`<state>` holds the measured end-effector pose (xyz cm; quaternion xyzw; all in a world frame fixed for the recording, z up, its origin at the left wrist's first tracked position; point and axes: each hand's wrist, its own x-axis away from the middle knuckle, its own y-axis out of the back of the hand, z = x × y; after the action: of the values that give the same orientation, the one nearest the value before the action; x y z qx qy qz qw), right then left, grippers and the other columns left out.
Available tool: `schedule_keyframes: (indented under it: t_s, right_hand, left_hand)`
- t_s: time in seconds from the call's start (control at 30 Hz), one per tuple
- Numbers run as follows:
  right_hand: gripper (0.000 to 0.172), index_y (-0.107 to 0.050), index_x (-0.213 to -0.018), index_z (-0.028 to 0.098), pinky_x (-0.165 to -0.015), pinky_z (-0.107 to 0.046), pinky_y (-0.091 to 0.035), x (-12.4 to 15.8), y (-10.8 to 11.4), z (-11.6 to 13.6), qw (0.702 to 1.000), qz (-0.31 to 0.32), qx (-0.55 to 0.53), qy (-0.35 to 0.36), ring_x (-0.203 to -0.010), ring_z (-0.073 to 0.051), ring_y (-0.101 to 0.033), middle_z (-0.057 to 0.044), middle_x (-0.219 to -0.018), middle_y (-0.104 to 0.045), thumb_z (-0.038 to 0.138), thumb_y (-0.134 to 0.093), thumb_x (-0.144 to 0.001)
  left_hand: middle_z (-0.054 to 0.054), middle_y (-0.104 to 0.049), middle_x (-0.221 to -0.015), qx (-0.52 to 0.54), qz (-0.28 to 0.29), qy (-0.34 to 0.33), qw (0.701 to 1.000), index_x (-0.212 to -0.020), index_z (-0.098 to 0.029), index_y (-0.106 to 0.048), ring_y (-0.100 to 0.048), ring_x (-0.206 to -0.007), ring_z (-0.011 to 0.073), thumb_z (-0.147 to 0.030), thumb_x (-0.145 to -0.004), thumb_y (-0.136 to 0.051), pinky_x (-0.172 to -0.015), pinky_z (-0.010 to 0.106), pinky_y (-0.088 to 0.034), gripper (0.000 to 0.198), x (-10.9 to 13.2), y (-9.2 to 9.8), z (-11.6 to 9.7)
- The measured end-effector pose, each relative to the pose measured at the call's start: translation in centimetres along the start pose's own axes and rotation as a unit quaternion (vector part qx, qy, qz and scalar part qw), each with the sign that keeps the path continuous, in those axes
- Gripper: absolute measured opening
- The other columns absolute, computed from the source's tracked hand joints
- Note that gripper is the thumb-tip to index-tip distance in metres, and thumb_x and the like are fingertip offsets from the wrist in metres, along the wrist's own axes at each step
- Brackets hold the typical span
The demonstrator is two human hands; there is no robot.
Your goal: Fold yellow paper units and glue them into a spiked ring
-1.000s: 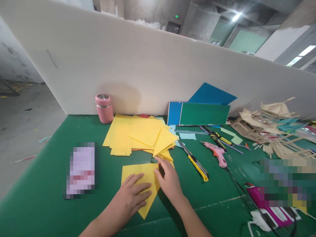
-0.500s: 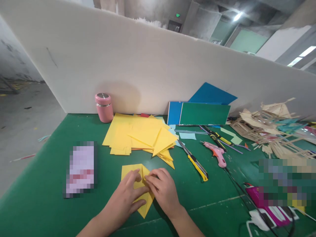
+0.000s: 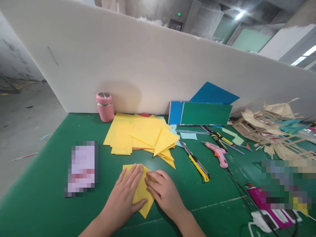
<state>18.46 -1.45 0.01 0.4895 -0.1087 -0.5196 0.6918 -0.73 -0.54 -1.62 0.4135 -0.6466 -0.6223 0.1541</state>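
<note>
A folded sheet of yellow paper (image 3: 142, 191) lies on the green tabletop, its lower end coming to a point. My left hand (image 3: 124, 191) rests flat across its left part, fingers stretched out and thumb spread toward the lower point. At the paper's right edge, the curled fingers of my right hand (image 3: 164, 192) hold the folded side, their tips near the middle. The two hands cover much of the sheet, so some of its creases are hidden. Just beyond it is a loose pile of yellow paper sheets (image 3: 143, 130).
To the right lie a yellow utility knife (image 3: 197, 166), a pink glue gun (image 3: 218, 153) with a cable, and a magenta-and-white power strip (image 3: 276, 210). Wooden stick models (image 3: 274, 125) stand farther right. A pink flask (image 3: 105, 108) stands by the white partition (image 3: 148, 65); a blurred item (image 3: 82, 169) lies left.
My left hand has flattened and slid up over the paper, its fingers now straight. My right hand's fingers have shifted from pinching near the centre fold to lying along the right side.
</note>
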Motion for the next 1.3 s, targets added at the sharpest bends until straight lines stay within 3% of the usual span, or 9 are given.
schedule_keyframes:
  t_s: [0.27,0.8,1.3]
  right_hand:
    - [0.029,-0.063,-0.117,0.016,-0.093,-0.04,-0.051,0.68,-0.24,-0.1,1.0,0.013,0.015,0.024,-0.11,-0.023,-0.053,-0.005,-0.121,-0.065,0.015,-0.045,-0.094]
    - [0.03,-0.064,-0.118,0.019,-0.093,-0.041,-0.052,0.85,-0.54,-0.49,0.999,0.02,0.023,0.025,-0.111,-0.024,-0.053,-0.003,-0.124,-0.063,0.018,-0.047,-0.093]
    - [0.029,-0.062,-0.118,0.019,-0.093,-0.041,-0.051,0.61,-0.29,-0.36,0.999,0.027,0.011,0.022,-0.109,-0.024,-0.052,-0.004,-0.125,-0.062,0.018,-0.046,-0.094]
  left_hand:
    - [0.01,-0.044,-0.143,-0.032,0.014,-0.02,0.999,-0.14,-0.014,-0.036,-0.043,-0.13,0.0292,-0.049,-0.083,-0.054,-0.106,0.045,-0.034,0.069,-0.12,0.09,0.07]
    - [0.009,-0.048,-0.141,-0.085,-0.025,-0.032,0.996,-0.136,-0.013,-0.044,-0.046,-0.128,0.0265,-0.053,-0.083,-0.051,-0.108,0.04,-0.028,0.066,0.02,-0.43,0.1]
    - [0.009,-0.055,-0.135,-0.046,0.006,-0.012,0.999,-0.133,-0.014,-0.046,-0.048,-0.126,0.0296,-0.048,-0.08,-0.058,-0.105,0.043,-0.035,0.065,-0.11,-0.04,0.03]
